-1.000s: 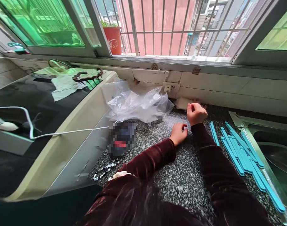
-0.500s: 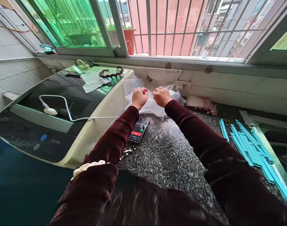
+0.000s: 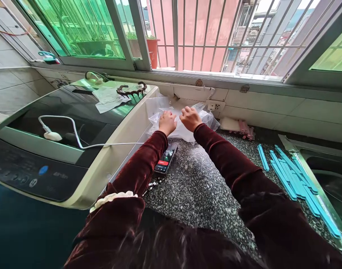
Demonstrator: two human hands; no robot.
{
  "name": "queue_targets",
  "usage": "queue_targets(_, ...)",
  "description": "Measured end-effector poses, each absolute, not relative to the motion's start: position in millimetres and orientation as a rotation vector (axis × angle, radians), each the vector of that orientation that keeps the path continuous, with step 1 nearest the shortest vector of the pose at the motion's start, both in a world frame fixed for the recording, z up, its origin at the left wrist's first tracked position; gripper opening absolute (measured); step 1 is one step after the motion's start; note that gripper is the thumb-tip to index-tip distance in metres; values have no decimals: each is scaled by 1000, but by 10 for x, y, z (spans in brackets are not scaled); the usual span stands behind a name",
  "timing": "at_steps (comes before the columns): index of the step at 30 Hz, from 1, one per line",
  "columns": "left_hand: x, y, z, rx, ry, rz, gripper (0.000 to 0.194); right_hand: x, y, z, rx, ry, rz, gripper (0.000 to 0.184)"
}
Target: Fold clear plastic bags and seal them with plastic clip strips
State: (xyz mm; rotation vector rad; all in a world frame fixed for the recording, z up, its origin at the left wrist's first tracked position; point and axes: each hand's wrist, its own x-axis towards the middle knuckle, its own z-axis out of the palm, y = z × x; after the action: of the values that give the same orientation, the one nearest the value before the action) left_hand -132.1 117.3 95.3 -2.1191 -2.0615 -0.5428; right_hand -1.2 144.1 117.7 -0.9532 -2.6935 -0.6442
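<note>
A heap of clear plastic bags (image 3: pixel 183 133) lies at the back of the counter, against the wall. Both of my hands are over it, close together, knuckles toward me. My left hand (image 3: pixel 167 122) has its fingers curled at the near left of the heap, closed on the thin plastic. Just right of it, my right hand (image 3: pixel 190 118) is bent in a pinch on the same plastic; its fingertips are partly hidden. Below my left wrist, a phone (image 3: pixel 165 160) with a lit screen lies on the counter, partly covered by my sleeve.
A washing machine (image 3: pixel 103 127) stands at left, bearing a white cable (image 3: pixel 78 130), papers (image 3: pixel 110 98) and a brown hair claw (image 3: pixel 131 89). Several turquoise strips (image 3: pixel 295 177) lie at right beside the sink (image 3: pixel 327 164). Pink strips (image 3: pixel 246 129) rest by the wall, near a socket (image 3: pixel 215 106).
My hands have come slightly closer together over the plastic, and the left one has turned so its fingers point more forward. The view has shifted a little.
</note>
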Motion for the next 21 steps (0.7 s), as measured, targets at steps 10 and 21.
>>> queue_targets(10,-1291,944,1386,-2067,-1863,-865,27,658,1125,1749,-861,-2373,-635,31)
queue_targets(21,-846,128,2167,-2565,-1362,-1563,21,1640,63,2858,-873,-2215,-282,9)
